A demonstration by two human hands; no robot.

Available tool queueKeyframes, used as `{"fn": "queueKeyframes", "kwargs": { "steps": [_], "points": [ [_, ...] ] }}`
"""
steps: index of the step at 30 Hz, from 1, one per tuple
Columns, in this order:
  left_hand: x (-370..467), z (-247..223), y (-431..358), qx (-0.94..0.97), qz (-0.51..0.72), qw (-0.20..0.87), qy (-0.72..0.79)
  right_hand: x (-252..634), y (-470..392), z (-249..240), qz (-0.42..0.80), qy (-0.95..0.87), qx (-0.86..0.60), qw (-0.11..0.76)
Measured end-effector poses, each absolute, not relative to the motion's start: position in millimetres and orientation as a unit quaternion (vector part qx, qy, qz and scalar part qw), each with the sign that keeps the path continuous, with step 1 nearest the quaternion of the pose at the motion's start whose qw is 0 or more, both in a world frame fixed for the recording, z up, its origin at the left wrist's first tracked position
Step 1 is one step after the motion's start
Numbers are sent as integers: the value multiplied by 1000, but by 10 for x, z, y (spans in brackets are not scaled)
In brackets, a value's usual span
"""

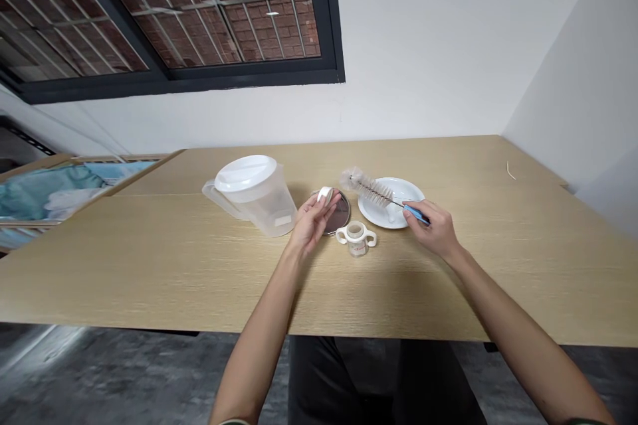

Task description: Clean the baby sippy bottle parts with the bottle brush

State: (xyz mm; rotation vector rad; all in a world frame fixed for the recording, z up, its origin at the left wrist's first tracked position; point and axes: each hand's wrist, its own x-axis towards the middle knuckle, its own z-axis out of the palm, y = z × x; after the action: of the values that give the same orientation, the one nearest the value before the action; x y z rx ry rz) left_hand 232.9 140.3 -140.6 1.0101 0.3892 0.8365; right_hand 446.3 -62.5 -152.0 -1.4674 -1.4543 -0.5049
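Observation:
My left hand (pixel 312 222) pinches a small white ring-like cap (pixel 325 194) between thumb and fingers. Behind and below that hand lies a dark round disc with a shiny rim (pixel 339 216), partly covered by the fingers. In my right hand (pixel 434 229) is a bottle brush (pixel 371 189), held by its blue handle, bristles pointing left above a white plate (pixel 411 189). A small clear baby bottle with two white handles (pixel 357 246) stands uncapped between my hands, touched by neither.
A translucent pitcher with a white lid (pixel 262 196) stands left of my left hand. A thin white strip (pixel 511 171) lies at the right rear of the wooden table (pixel 199 265). Open boxes holding cloth-like items (pixel 54 192) are beyond the table's left edge.

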Motion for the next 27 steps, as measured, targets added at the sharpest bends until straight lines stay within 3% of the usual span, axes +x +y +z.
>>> {"fn": "queueKeyframes", "kwargs": {
  "steps": [11,27],
  "points": [
    [2309,-1422,1439,393,370,827,155,4382,-636,-1543,-178,-637,-566,491],
    [2310,-1492,1518,519,407,732,174,4422,-625,-1554,-192,-614,-590,488]
  ]
}}
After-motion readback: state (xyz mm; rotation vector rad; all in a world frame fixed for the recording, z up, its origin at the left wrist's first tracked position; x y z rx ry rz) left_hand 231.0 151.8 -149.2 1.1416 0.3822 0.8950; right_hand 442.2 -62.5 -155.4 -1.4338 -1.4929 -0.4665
